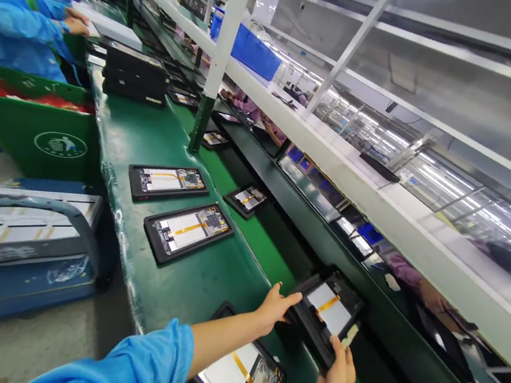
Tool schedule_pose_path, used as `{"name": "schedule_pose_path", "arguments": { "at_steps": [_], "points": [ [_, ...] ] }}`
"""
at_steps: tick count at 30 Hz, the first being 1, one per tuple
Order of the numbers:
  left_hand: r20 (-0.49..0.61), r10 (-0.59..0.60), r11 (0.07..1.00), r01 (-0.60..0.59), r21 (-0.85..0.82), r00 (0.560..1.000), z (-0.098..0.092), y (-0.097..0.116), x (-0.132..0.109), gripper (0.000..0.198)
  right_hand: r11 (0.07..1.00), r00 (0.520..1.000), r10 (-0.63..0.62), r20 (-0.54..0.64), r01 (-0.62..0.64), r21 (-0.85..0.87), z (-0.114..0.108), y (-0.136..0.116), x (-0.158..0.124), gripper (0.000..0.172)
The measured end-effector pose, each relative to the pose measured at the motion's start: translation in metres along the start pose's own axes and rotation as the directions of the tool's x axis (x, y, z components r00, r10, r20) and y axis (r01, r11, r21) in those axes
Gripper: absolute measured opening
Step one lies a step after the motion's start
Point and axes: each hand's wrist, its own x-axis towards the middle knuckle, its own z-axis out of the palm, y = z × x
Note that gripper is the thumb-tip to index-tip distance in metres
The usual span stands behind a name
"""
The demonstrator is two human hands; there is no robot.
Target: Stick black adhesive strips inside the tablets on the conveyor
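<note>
In the head view, a black tray [309, 338] with an opened tablet [331, 309] in it is over the green conveyor belt. White battery panels and an orange ribbon cable show in the tablet. My left hand [275, 311] grips the tray's left edge, its thumb stretched along the top. At the near edge, my right hand [341, 369] closes on the tray, thumb uppermost; its other fingers are partly hidden. Below my left forearm lies a larger opened tablet [229, 377], partly covered by the arm. Farther left, two more opened tablets [193, 230] [169, 181] rest in black trays.
Another tray with a tablet [247, 199] sits on the belt [259, 254]. Black trays are stacked [133, 73] at the bench's far end. A white-green post [218, 61] stands between bench and belt. A green bin [27, 120], a loaded cart [18, 230] and co-workers in blue [15, 14] are left.
</note>
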Motion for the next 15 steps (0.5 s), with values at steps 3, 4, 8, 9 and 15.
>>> {"name": "schedule_pose_path", "arguments": {
  "at_steps": [3,4,8,9,15],
  "points": [
    [-0.093,0.052,0.997,-0.057,-0.044,0.994,-0.032,0.014,-0.015,0.036,0.998,0.990,0.020,0.141,-0.027,0.048,0.037,0.000,-0.036,0.076],
    [-0.138,0.081,0.995,-0.089,-0.052,0.987,-0.045,0.019,-0.020,0.035,0.999,0.980,0.032,0.195,-0.039,0.030,0.048,0.001,-0.046,0.086],
    [-0.305,0.166,0.978,-0.196,-0.069,0.938,-0.109,0.045,-0.043,0.040,0.998,0.917,0.029,0.398,-0.003,-0.065,0.071,0.008,-0.073,0.114],
    [-0.345,0.183,0.973,-0.219,-0.070,0.921,-0.126,0.053,-0.050,0.039,0.998,0.900,0.007,0.436,0.023,-0.063,0.070,0.009,-0.077,0.116],
    [-0.565,0.326,0.919,-0.395,0.000,0.758,-0.228,0.119,-0.085,0.039,0.997,0.911,-0.017,0.412,0.045,-0.059,0.028,0.018,-0.080,0.109]
  ]
}}
